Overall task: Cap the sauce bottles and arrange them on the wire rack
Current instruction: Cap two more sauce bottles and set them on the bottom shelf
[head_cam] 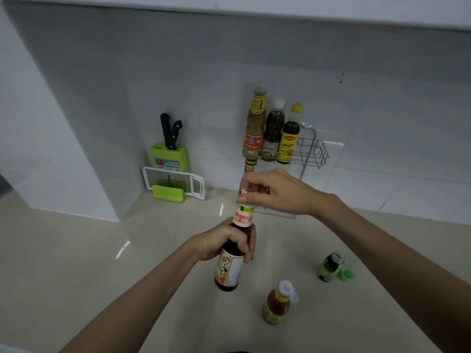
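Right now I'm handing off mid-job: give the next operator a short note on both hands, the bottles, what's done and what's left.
Left hand: gripping the dark bottle by its neck, held off the counter.
Right hand: at that bottle's mouth with the cap in its fingers; not clearly seated.
Done: three capped bottles stand in the wire rack.
Left: finish this cap and rack the bottle. The orange bottle has its flip lid open; the small green bottle is uncapped, with the green cap beside it. Both are on the counter.
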`<action>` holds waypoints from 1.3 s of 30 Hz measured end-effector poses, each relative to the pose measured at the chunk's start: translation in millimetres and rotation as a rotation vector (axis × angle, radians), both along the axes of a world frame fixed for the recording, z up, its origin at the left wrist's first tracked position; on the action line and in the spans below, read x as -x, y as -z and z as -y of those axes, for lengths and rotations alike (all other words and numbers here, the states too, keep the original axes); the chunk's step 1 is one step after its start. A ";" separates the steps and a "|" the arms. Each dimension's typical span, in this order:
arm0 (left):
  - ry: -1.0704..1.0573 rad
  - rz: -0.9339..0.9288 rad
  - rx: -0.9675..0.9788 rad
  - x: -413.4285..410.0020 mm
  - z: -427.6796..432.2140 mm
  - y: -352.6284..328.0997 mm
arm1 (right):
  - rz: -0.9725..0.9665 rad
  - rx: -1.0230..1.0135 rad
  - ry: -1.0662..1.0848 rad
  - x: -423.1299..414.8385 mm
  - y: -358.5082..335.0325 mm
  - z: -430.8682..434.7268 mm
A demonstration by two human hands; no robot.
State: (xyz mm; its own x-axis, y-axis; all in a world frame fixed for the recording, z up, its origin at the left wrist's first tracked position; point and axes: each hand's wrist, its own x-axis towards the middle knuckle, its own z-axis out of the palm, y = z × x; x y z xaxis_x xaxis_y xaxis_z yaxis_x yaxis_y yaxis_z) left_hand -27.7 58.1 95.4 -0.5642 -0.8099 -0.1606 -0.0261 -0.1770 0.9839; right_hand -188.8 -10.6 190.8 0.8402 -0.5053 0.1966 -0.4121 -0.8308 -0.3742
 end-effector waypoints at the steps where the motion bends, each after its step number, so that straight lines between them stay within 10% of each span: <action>1: 0.014 -0.015 -0.010 -1.6 0.1 -0.5 | -0.003 -0.088 -0.020 0.6 -4.7 0.7; 7: -0.050 0.021 0.001 0.4 -0.2 -3.5 | -0.058 -0.418 -0.042 3.2 -20.8 13.0; 15: -0.634 0.489 0.209 18.2 -2.9 9.9 | -0.147 0.038 0.076 0.0 3.3 4.6; 23: -0.022 0.197 0.166 3.0 1.9 -13.9 | -0.144 0.577 -0.068 9.5 12.2 -3.0; 26: -0.374 0.302 0.207 13.7 2.8 -8.8 | -0.011 0.479 0.298 -2.9 20.0 -11.4; 30: -0.755 0.823 0.255 25.2 0.8 5.4 | -0.291 0.318 0.607 -19.0 39.5 -20.4; 33: -0.387 0.488 0.184 8.2 1.9 6.7 | -0.270 0.150 0.403 -9.3 28.0 -18.5; 36: 0.011 0.230 0.091 -5.6 -3.4 -8.6 | -0.289 0.448 0.015 -2.3 13.2 -17.2; 39: -0.096 0.273 0.141 0.3 -2.1 -12.3 | -0.260 0.572 0.026 -1.2 13.4 -11.3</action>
